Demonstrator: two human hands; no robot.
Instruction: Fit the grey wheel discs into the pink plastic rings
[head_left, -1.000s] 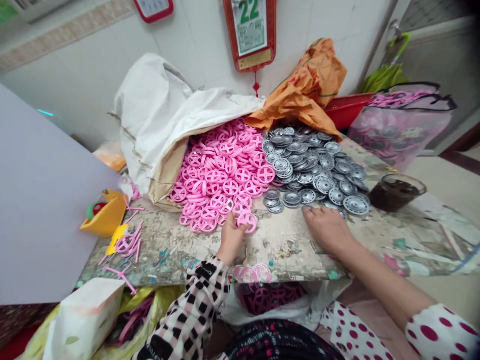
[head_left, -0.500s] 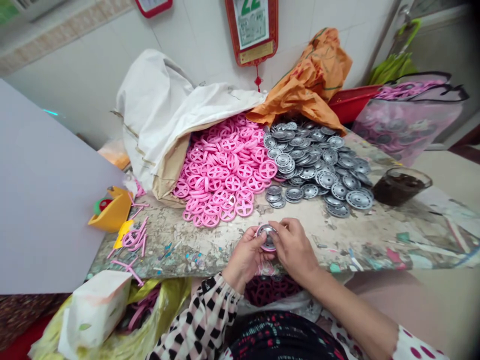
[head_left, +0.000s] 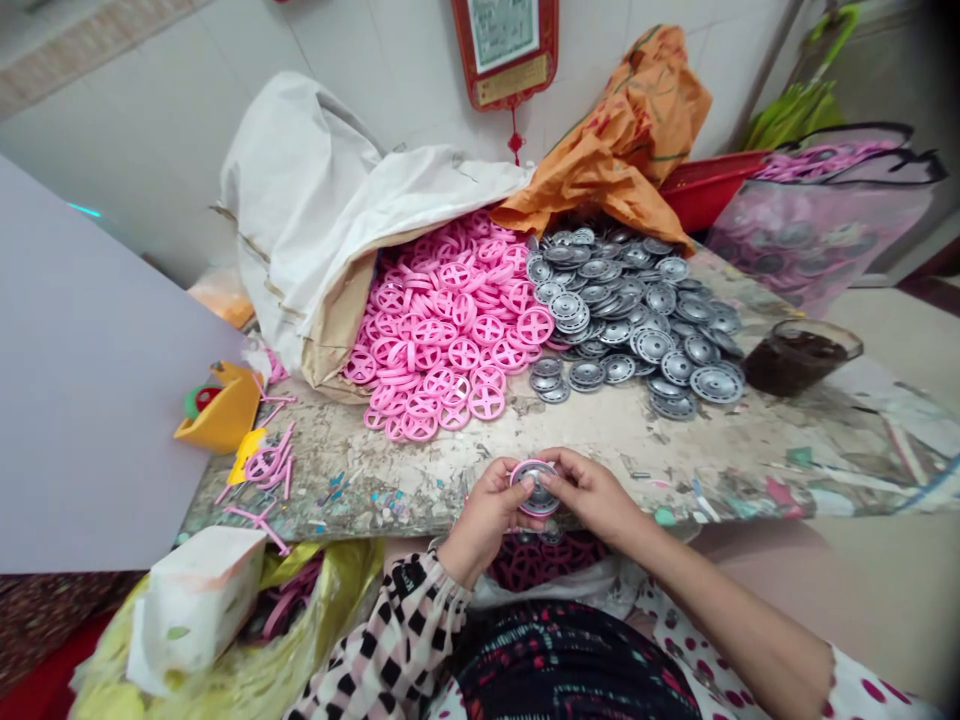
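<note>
Near the front edge of the worn table, a small toy wheel [head_left: 537, 498] with a grey disc inside a pink rim is held between both hands. My left hand [head_left: 491, 505] grips its left side, thumb on the disc's face. My right hand [head_left: 589, 492] pinches the right side, its thumb also pressed on the disc. Beyond the hands lies a heap of pink spoked wheel rings [head_left: 450, 345], spilling from a white sack [head_left: 315, 200]. To its right is a pile of grey discs [head_left: 637, 315] by an orange sack [head_left: 622, 150].
A glass of dark drink [head_left: 799, 358] stands at the table's right. Pink scraps [head_left: 266, 470] and a yellow container [head_left: 225, 410] are at the left. A yellow bag [head_left: 330, 610] sits below the front edge. A clear bag of pink and grey parts [head_left: 817, 230] stands back right.
My right fingers have moved from the disc's top to its right side, thumb now on its face, showing more of the wheel. The camera view has tilted slightly down.
</note>
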